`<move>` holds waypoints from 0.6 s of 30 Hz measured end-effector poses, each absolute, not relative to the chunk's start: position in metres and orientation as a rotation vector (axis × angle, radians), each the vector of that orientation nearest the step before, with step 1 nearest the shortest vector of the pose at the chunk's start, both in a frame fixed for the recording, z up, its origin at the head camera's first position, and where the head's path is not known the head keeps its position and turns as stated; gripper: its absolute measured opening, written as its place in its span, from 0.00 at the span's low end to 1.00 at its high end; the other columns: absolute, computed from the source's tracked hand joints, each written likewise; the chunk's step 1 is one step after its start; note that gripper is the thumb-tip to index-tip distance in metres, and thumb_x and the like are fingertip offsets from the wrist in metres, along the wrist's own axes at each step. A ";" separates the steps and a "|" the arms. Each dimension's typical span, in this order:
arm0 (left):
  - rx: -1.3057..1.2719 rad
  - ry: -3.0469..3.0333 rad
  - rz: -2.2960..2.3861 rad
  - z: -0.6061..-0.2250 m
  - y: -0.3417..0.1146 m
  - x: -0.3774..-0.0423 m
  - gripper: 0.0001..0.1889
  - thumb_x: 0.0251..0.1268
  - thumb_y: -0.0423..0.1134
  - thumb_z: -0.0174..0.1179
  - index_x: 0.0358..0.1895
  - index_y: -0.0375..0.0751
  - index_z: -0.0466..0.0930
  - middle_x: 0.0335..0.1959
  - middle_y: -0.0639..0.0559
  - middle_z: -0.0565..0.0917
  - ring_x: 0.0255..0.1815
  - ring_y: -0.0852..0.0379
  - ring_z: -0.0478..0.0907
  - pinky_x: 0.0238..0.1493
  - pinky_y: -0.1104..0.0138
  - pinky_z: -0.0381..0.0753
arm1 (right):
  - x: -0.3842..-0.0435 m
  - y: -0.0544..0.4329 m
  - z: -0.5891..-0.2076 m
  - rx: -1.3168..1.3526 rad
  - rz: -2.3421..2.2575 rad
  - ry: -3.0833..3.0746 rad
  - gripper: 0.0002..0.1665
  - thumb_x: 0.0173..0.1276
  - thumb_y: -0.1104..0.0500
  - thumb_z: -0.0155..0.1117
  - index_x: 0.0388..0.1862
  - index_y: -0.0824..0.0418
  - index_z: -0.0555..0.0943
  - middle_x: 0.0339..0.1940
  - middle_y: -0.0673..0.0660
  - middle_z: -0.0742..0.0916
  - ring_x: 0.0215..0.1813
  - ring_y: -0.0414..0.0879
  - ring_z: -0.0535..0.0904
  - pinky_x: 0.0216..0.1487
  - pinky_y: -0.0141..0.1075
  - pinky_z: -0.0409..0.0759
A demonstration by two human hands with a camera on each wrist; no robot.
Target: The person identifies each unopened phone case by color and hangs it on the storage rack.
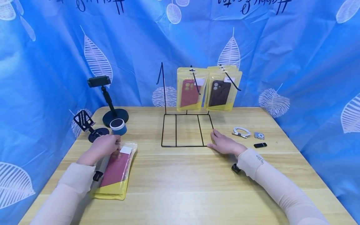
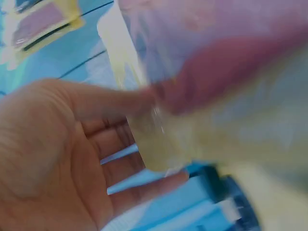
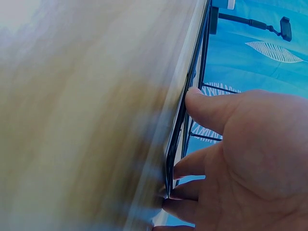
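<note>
My left hand (image 1: 105,146) pinches the top edge of a clear-and-yellow pouch (image 1: 112,190) holding a dark red phone case (image 1: 115,168). In the left wrist view, the thumb (image 2: 130,102) lies over the blurred film, with fingers behind it. My right hand (image 1: 226,143) rests at the front right corner of a black wire display rack (image 1: 176,131), its spread thumb and fingers touching the base wires. From the rack's hooks hang pouches with a red phone case (image 1: 189,95) and a black phone case (image 1: 218,93); the left hook (image 1: 158,75) is bare.
Two black phone stands (image 1: 114,115) (image 1: 97,134) and a blue-and-white round jar (image 1: 118,126) stand at the left. On the right lie a coiled white cable (image 1: 242,132), a small silver player (image 1: 259,135) and a black stick (image 1: 260,145). Blue curtain (image 1: 135,47) surrounds the wooden table (image 1: 182,187).
</note>
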State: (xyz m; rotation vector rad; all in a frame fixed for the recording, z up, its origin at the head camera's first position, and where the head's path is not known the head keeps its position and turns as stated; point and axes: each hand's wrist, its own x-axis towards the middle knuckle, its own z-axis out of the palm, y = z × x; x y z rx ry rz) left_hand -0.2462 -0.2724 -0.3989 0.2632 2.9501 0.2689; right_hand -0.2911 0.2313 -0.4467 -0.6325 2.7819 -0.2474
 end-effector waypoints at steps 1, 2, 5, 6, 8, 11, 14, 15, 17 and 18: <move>0.292 2.947 0.297 -0.393 -0.270 -0.243 0.03 0.68 0.35 0.59 0.37 0.40 0.79 0.26 0.52 0.79 0.29 0.53 0.74 0.34 0.61 0.74 | -0.291 0.232 -0.447 -0.630 -0.247 2.781 0.48 0.79 0.38 0.44 0.79 0.70 0.47 0.81 0.72 0.47 0.81 0.66 0.47 0.78 0.57 0.53; 0.319 2.944 0.331 -0.386 -0.267 -0.240 0.03 0.69 0.37 0.60 0.38 0.41 0.80 0.26 0.52 0.80 0.29 0.54 0.74 0.34 0.61 0.74 | -0.291 0.232 -0.447 -0.629 -0.247 2.780 0.48 0.79 0.38 0.44 0.79 0.70 0.47 0.81 0.72 0.47 0.81 0.66 0.47 0.78 0.57 0.53; 0.438 2.969 0.419 -0.364 -0.253 -0.230 0.04 0.69 0.39 0.61 0.39 0.43 0.82 0.30 0.53 0.83 0.31 0.56 0.75 0.34 0.61 0.77 | -0.291 0.233 -0.447 -0.635 -0.250 2.779 0.48 0.79 0.38 0.44 0.79 0.70 0.47 0.81 0.72 0.47 0.81 0.67 0.47 0.78 0.57 0.53; 0.483 2.977 0.456 -0.357 -0.247 -0.227 0.04 0.69 0.39 0.61 0.40 0.44 0.83 0.32 0.53 0.84 0.31 0.56 0.76 0.35 0.61 0.79 | -0.291 0.233 -0.447 -0.638 -0.255 2.778 0.48 0.79 0.38 0.44 0.79 0.70 0.47 0.81 0.72 0.47 0.81 0.67 0.47 0.78 0.57 0.53; 0.570 2.988 0.533 -0.344 -0.235 -0.221 0.04 0.69 0.39 0.61 0.41 0.44 0.83 0.34 0.53 0.85 0.33 0.57 0.77 0.37 0.59 0.81 | -0.290 0.233 -0.446 -0.642 -0.268 2.776 0.47 0.79 0.38 0.44 0.79 0.71 0.47 0.81 0.72 0.47 0.81 0.67 0.47 0.78 0.57 0.53; 0.712 3.009 0.614 -0.329 -0.216 -0.214 0.04 0.69 0.39 0.62 0.41 0.46 0.84 0.36 0.54 0.87 0.35 0.58 0.78 0.40 0.58 0.82 | -0.290 0.233 -0.444 -0.645 -0.283 2.771 0.47 0.79 0.39 0.44 0.79 0.71 0.47 0.81 0.72 0.47 0.81 0.67 0.46 0.78 0.57 0.52; 0.810 3.012 0.709 -0.320 -0.196 -0.213 0.03 0.69 0.39 0.62 0.40 0.48 0.84 0.36 0.55 0.87 0.36 0.58 0.79 0.41 0.57 0.82 | -0.289 0.233 -0.444 -0.648 -0.282 2.771 0.47 0.79 0.39 0.44 0.79 0.71 0.47 0.81 0.72 0.47 0.81 0.67 0.47 0.78 0.58 0.53; 0.831 3.011 0.739 -0.318 -0.189 -0.213 0.03 0.70 0.39 0.62 0.40 0.48 0.84 0.37 0.55 0.87 0.37 0.57 0.80 0.43 0.57 0.83 | -0.289 0.233 -0.444 -0.648 -0.282 2.771 0.47 0.79 0.39 0.44 0.79 0.71 0.47 0.81 0.72 0.47 0.80 0.67 0.47 0.78 0.58 0.53; 0.876 3.016 0.791 -0.315 -0.176 -0.215 0.02 0.69 0.39 0.62 0.40 0.48 0.84 0.38 0.54 0.87 0.39 0.57 0.81 0.44 0.56 0.83 | -0.289 0.232 -0.445 -0.650 -0.284 2.770 0.47 0.79 0.39 0.44 0.79 0.71 0.47 0.81 0.73 0.47 0.80 0.67 0.47 0.78 0.58 0.52; 0.901 3.023 0.808 -0.313 -0.170 -0.217 0.02 0.69 0.39 0.62 0.41 0.48 0.84 0.38 0.54 0.87 0.39 0.56 0.82 0.44 0.56 0.84 | -0.289 0.232 -0.445 -0.652 -0.280 2.770 0.47 0.79 0.39 0.44 0.79 0.71 0.47 0.81 0.72 0.47 0.81 0.67 0.47 0.78 0.57 0.52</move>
